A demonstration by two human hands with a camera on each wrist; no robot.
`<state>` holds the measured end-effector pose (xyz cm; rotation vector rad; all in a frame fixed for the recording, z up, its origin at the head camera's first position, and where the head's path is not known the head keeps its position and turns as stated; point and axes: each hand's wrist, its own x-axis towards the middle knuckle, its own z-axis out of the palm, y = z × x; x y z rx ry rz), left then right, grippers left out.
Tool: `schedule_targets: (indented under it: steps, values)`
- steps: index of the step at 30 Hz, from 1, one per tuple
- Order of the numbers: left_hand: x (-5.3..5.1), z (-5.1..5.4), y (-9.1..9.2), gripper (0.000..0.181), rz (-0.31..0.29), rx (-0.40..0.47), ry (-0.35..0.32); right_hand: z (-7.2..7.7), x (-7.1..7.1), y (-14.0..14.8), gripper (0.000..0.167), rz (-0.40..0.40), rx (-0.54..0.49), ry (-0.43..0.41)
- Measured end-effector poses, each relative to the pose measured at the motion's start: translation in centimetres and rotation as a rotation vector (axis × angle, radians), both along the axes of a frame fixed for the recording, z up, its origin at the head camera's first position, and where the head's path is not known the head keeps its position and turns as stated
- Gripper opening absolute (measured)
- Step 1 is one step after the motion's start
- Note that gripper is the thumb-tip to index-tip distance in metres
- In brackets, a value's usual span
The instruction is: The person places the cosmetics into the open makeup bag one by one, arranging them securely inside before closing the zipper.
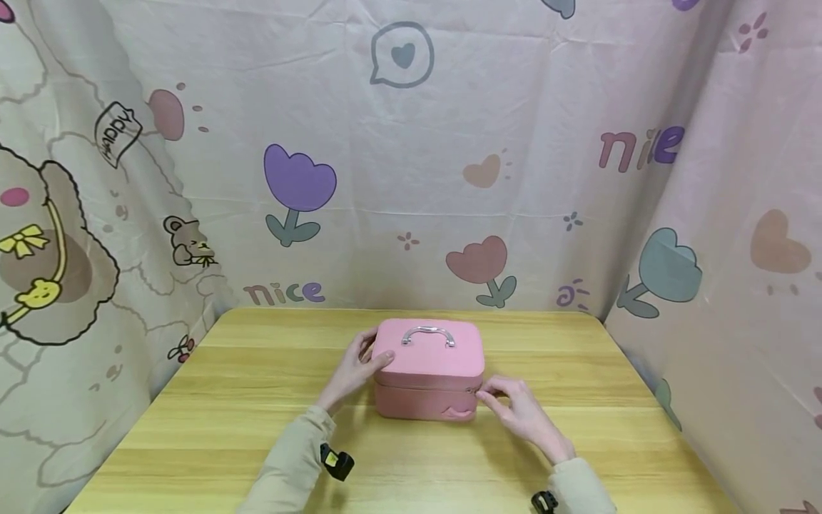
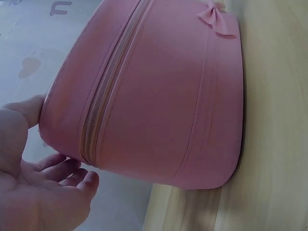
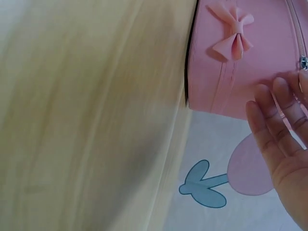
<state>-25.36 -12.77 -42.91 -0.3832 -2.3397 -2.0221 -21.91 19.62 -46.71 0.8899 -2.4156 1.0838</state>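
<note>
A pink cosmetic case [image 1: 429,360] with a closed lid stands upright on the table. A silver handle [image 1: 428,330] tops it, and a pink bow [image 3: 237,28] decorates the lower front near the right corner. My left hand [image 1: 349,371] holds the case's left end, thumb on the lid and fingers along the side. At the front right corner, my right hand [image 1: 516,410] pinches the zipper pull at the metal slider [image 3: 303,62]; the pull itself is mostly hidden by the fingers. The zipper [image 2: 103,91] runs below the lid and looks closed along the front left.
The wooden table [image 1: 257,400] extends around the case on all sides. Behind it and at both sides hangs a patterned cloth [image 1: 385,143] with flowers, hearts and lettering. Each sleeve has a black wrist camera [image 1: 337,462] on it.
</note>
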Motion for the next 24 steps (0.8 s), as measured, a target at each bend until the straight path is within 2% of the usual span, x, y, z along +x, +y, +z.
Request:
schedule_targets:
  steps: [7,11,14,18,21,24]
  values:
    - [-0.2,0.2,-0.2,0.059,0.132,-0.15,0.038,-0.1,0.2,-1.0,0.007,0.113,-0.003,0.053]
    - [-0.2,0.2,0.0,0.051,0.212,-0.136,0.063,-0.2,0.6,-1.7,0.008,0.155,-0.001,0.109]
    - [-0.1,0.1,0.2,0.042,0.315,-0.112,0.078,-0.3,0.8,-2.2,0.01,0.159,-0.002,0.14]
    - [0.0,-0.3,0.6,0.033,0.441,-0.14,0.125,-0.3,1.1,-2.7,0.011,0.151,-0.003,0.168]
    - [0.1,-0.5,0.9,0.039,0.472,-0.199,0.169,-0.3,1.3,-3.1,0.011,0.151,-0.012,0.165]
    - [0.3,-0.5,1.3,0.057,0.46,-0.271,0.17,-0.4,1.4,-3.5,0.012,0.15,-0.017,0.172]
